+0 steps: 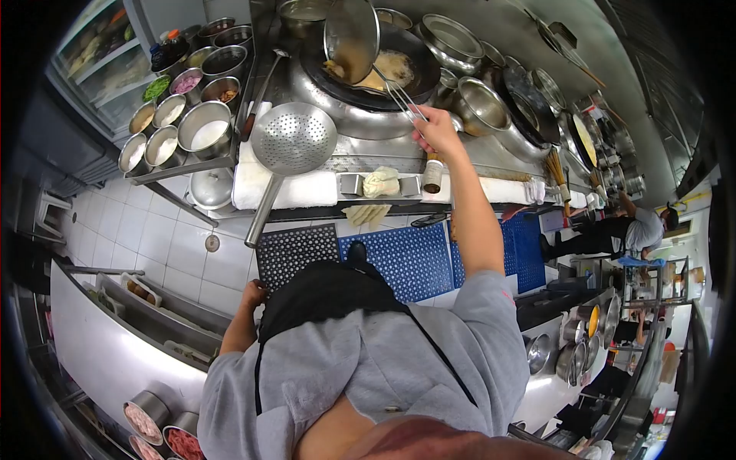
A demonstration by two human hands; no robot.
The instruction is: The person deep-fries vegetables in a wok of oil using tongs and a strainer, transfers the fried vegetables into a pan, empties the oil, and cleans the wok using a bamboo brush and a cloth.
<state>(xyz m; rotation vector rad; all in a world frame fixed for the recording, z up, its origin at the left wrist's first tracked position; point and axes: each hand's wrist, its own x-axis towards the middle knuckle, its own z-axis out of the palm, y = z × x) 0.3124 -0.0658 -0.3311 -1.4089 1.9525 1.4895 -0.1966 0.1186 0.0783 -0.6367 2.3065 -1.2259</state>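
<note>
My right hand (437, 132) is closed round the wire handle of a round mesh strainer (353, 34). The strainer is tilted over a dark wok (425, 65), where pale bubbling liquid (395, 67) shows. Some yellowish food is at the strainer's lower edge. Down at my side, beside the black apron (330, 295), hangs my left hand (255, 294); its fingers are too small and partly hidden to read. A large perforated ladle (295, 138) lies on the counter edge, its handle jutting over the front.
Metal pots of seasonings (205, 126) crowd the left rack. A long-handled ladle (264, 92) lies beside the stove. Steel bowls (481, 106) and another wok (529, 103) stand right. A folded cloth (381, 182) lies on the front ledge. Another person (640, 230) works far right.
</note>
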